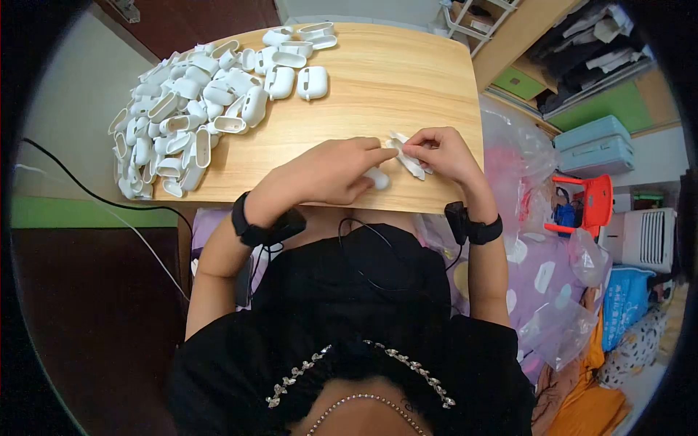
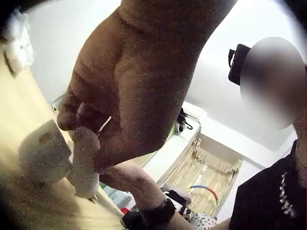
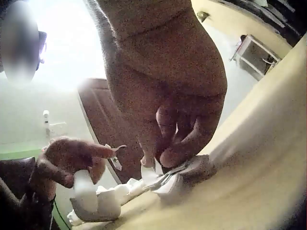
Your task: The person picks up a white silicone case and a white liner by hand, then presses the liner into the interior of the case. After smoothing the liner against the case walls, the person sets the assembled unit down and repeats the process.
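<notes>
My left hand (image 1: 331,171) holds a white earbud case (image 1: 376,178) near the table's front edge, mostly hidden under the palm. In the left wrist view the thumb and fingers grip the case's rounded part (image 2: 85,165), beside a wider white part (image 2: 45,152). The right wrist view shows the case (image 3: 98,206) hanging below the fingers, and a small white scrap (image 3: 115,158) at a left fingertip. Just to the right, my right hand (image 1: 443,154) pinches thumb and forefinger together at some thin, crumpled white strips (image 1: 408,161) lying on the table.
A big pile of white earbud cases (image 1: 182,116) covers the left of the wooden table (image 1: 392,80). Two closed cases, one of them a separate case (image 1: 313,83), lie at its right side. Black cables (image 1: 371,247) hang near my lap. A red stool (image 1: 592,203) stands to the right.
</notes>
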A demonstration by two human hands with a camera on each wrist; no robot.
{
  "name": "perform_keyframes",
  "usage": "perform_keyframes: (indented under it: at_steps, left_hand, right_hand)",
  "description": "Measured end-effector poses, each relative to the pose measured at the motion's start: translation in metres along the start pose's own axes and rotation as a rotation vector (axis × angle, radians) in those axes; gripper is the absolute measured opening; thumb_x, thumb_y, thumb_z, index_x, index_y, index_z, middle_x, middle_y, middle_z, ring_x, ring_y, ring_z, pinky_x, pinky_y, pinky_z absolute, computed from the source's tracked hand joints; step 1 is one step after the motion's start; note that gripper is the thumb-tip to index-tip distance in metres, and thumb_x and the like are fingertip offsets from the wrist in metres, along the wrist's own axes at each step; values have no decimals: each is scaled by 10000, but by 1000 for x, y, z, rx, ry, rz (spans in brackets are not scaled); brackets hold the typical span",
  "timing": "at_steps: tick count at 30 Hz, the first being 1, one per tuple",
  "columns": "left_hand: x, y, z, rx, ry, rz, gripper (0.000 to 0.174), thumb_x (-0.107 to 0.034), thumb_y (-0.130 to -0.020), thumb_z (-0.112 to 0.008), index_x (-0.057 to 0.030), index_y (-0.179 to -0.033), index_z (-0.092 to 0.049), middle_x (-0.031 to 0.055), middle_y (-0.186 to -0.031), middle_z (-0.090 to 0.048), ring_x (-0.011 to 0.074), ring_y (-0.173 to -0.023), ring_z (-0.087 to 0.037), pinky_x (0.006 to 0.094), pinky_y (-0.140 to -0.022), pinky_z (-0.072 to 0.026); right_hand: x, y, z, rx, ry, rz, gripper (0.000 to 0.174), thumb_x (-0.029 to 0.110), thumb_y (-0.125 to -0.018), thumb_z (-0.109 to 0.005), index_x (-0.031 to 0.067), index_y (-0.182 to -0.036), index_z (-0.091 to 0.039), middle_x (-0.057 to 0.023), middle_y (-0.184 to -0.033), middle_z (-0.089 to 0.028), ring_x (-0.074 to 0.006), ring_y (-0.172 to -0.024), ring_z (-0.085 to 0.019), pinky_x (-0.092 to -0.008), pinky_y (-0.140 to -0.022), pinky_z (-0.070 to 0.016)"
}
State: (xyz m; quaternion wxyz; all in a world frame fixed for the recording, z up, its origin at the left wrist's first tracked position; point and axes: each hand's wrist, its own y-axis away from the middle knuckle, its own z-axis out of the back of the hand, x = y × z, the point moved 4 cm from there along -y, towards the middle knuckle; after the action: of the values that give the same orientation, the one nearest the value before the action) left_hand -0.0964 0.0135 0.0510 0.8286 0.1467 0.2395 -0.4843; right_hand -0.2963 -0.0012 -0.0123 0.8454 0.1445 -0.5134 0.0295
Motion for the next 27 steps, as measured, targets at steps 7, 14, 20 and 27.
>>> perform_keyframes:
  at_steps: [7, 14, 20, 27]
  left_hand:
    - [11, -30, -18, 78, -16, 106, 491, -125, -771, -613, -28, -1244, -527, 163, -965, -579, 353, -899, -595, 425, -741, -495]
    - [9, -46, -26, 249, -146, 206, 418, -149, -760, -653, -17, -1151, -586, 177, -988, -586, 365, -889, -603, 436, -773, -490]
    - [-14, -21, 23, -232, -40, -24, 379, 4, -715, -680, -22, -1088, -614, 144, -928, -590, 316, -940, -575, 382, -784, -481]
    - [-58, -3, 111, -821, -81, -313, 388, -42, -659, -787, -55, -1026, -664, 80, -944, -609, 248, -902, -587, 321, -751, -486]
  right_hand:
    - [1, 1, -1, -57, 111, 82, 196, 179, -816, -709, -6, -879, -697, -45, -693, -652, -70, -586, -555, -234, -533, -455]
    - [5, 13, 27, -117, -427, 39, 173, 150, -860, -676, -13, -919, -682, -11, -728, -625, -79, -646, -557, -222, -587, -448]
    - [75, 41, 56, -398, -313, 376, 132, 130, -853, -690, 5, -895, -677, -24, -842, -631, -85, -726, -584, -218, -635, -458]
    - [165, 35, 22, -495, -403, 704, 110, 71, -942, -556, 2, -1023, -528, -47, -875, -602, -69, -769, -565, -196, -659, -445]
